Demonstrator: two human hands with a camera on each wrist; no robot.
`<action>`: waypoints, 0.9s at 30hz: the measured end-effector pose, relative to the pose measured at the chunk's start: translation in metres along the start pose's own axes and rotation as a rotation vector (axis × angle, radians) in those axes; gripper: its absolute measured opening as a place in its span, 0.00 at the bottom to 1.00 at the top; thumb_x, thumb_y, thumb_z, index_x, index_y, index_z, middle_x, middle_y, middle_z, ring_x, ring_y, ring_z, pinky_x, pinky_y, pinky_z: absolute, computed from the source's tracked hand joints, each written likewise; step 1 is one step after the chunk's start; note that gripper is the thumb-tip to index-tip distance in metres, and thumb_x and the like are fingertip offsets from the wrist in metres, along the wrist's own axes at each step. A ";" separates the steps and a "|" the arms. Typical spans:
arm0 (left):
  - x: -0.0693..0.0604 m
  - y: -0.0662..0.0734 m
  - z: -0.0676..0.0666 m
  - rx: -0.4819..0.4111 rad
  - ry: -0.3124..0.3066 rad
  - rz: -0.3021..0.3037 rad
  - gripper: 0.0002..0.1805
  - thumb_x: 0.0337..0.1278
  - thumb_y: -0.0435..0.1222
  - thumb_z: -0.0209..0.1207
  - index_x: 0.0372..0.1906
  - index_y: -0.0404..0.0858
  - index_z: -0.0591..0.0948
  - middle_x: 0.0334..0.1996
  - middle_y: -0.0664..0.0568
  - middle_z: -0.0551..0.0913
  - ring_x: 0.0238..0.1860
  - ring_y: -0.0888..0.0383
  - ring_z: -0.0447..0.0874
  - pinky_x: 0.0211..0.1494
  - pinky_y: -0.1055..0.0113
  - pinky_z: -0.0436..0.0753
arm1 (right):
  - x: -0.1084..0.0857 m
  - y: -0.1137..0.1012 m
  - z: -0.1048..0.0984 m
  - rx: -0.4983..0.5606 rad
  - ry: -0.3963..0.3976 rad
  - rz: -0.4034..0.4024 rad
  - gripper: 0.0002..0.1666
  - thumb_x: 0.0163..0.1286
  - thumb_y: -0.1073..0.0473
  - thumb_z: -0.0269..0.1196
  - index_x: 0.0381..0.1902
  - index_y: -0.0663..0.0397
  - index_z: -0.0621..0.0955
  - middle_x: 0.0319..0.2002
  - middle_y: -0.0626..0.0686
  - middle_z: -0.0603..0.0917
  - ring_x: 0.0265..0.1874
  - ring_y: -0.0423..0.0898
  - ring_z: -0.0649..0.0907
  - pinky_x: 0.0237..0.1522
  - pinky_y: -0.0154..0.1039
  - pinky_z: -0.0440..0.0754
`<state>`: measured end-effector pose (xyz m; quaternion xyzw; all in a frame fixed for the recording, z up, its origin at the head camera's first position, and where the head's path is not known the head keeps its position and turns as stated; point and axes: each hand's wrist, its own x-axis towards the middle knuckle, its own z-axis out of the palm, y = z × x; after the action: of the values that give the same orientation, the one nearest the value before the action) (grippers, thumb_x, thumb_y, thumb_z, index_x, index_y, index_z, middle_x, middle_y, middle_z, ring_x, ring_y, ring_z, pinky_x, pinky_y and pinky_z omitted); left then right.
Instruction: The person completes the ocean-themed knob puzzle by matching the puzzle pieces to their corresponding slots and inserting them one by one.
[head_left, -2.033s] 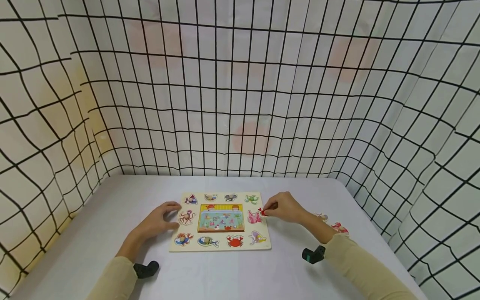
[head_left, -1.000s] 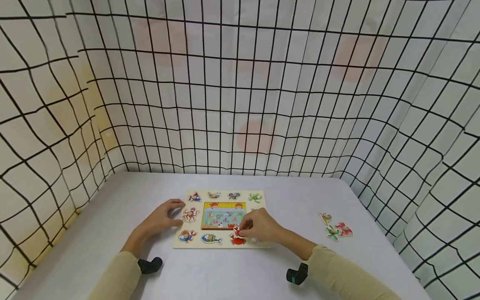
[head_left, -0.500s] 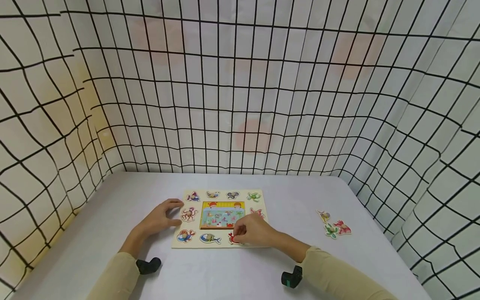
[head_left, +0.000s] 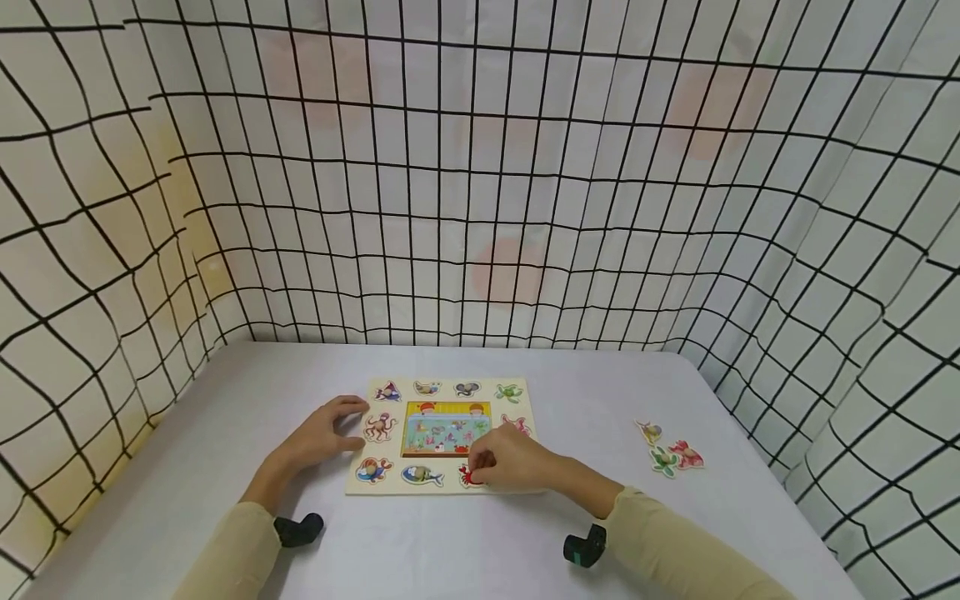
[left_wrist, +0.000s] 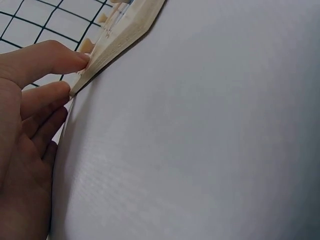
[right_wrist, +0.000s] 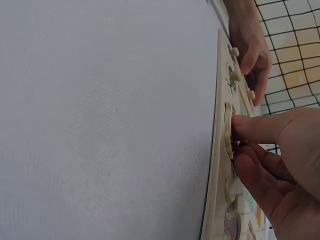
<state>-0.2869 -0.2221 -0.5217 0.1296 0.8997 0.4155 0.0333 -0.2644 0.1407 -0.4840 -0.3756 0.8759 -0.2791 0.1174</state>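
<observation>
Puzzle board [left_wrist: 134,31] — wood; tabletop [left_wrist: 190,130] — matt, fine-textured

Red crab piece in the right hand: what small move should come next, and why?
Probably a gentle downward press: the right hand pinches the crab piece at the near row of the board, and the piece's pale edge seems to stand proud there. The left hand, at the board's left edge, could help steady it.

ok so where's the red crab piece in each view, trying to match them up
Head: below centre, right of the whale-like piece, mostly covered by the right hand; red crab piece shows at the fingertips.
Left wrist: not visible.
Right wrist: right of centre, pinched by the right hand.
Shared landmark: left hand, left of centre in head, left edge in left wrist, upper right in right wrist.
</observation>
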 end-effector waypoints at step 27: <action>-0.001 0.005 0.000 0.010 0.013 -0.003 0.35 0.53 0.38 0.74 0.67 0.31 0.78 0.71 0.36 0.70 0.75 0.31 0.59 0.75 0.33 0.56 | -0.009 0.006 -0.020 -0.177 -0.072 0.041 0.08 0.66 0.57 0.71 0.43 0.44 0.90 0.30 0.33 0.81 0.29 0.34 0.78 0.34 0.30 0.79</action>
<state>-0.2849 -0.2194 -0.5180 0.1257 0.9022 0.4117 0.0275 -0.2699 0.1589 -0.4709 -0.3760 0.8999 -0.1847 0.1209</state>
